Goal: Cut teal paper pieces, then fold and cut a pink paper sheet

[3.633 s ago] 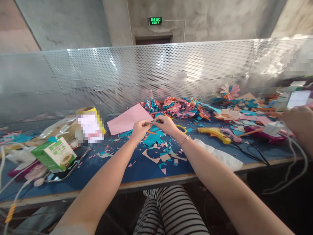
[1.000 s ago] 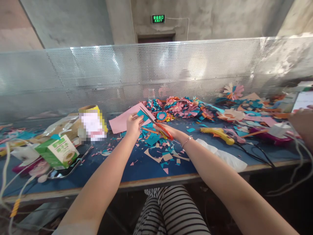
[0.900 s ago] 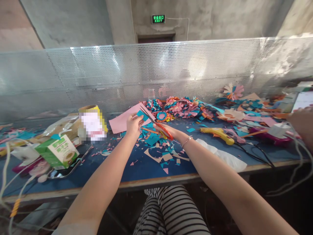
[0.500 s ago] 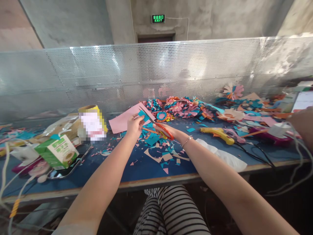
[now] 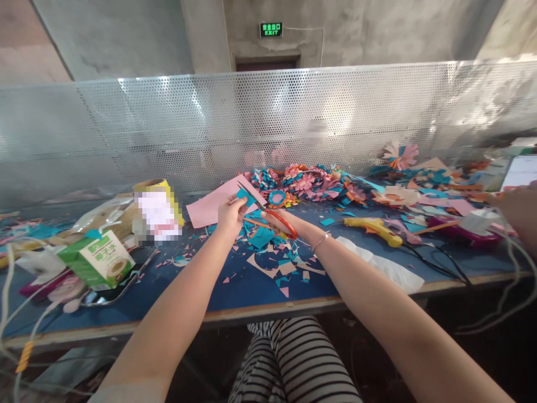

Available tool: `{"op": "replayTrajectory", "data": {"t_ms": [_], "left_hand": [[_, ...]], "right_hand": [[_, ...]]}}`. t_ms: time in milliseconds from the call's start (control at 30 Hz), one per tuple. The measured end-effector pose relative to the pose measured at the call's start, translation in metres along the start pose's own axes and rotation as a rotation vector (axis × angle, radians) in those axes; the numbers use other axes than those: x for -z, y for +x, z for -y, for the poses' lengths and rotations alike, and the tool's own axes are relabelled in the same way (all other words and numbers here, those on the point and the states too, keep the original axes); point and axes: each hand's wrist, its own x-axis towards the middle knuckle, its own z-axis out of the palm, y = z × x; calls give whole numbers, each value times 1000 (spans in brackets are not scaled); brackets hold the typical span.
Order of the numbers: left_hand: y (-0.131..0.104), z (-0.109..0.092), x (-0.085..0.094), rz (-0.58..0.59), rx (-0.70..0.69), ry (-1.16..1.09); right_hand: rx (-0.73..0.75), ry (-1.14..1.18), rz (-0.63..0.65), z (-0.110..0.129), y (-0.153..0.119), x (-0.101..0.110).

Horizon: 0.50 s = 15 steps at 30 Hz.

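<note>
My left hand [image 5: 232, 212] pinches a small piece of blue paper [image 5: 244, 197] between thumb and fingers. Red-handled scissors [image 5: 285, 223] are in my right hand [image 5: 281, 222], their blades pointing up and left across the blue paper. Behind my left hand a pink sheet [image 5: 210, 202] lies on the table. Blue, pink and cream scraps [image 5: 264, 238] are scattered below and around both hands. A pile of pink, blue and orange paper flowers [image 5: 300, 183] sits just beyond.
A yellow glue gun [image 5: 373, 228] and a white sheet [image 5: 388, 266] are at the right. A green and white carton [image 5: 100, 260] and a yellow roll [image 5: 170, 207] stand left. Another person's hand [image 5: 518, 215] is at the right edge. A perforated metal screen [image 5: 159, 129] borders the back.
The scissor blades appear slightly closer together over the blue paper. Both hands stay in nearly the same place.
</note>
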Motion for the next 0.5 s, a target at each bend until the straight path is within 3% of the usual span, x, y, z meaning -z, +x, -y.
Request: {"op": "replayTrajectory", "data": {"t_ms": [300, 500], "left_hand": [[2, 1, 2, -9, 20, -7], [5, 2, 5, -3, 24, 9]], "right_hand": [[-48, -113, -61, 4, 2, -3], [-74, 13, -94, -6, 8, -5]]}}
